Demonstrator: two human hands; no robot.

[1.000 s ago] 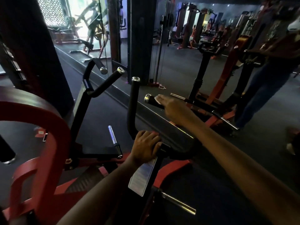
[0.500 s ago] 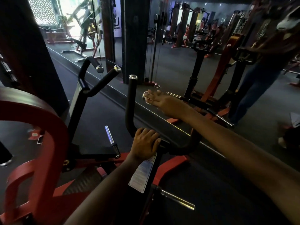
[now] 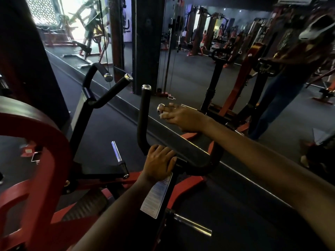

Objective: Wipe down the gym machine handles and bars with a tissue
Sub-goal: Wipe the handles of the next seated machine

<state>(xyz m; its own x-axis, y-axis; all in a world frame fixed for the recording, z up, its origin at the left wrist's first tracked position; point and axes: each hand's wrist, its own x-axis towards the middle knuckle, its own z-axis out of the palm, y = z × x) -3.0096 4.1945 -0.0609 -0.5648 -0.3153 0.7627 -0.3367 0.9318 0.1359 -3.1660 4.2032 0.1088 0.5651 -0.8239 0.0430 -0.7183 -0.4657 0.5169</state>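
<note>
Two hands at work: right hand (image 3: 183,117) pinching a tissue (image 3: 161,115) at the chrome end of the right handle (image 3: 214,156); left hand (image 3: 159,163) gripping the crossbar (image 3: 183,164). Tissue likely thin, soft, easily torn; best bunched under fingertips. Bars rigid.

Only one printed item in view: a white instruction label (image 3: 157,198) with lines of small print, stuck on the black upright post of the machine, just below the fingers (image 3: 168,161) of the left hand (image 3: 159,163). Print too small and blurred to read. No brand, number or sign legible anywhere else.
</note>
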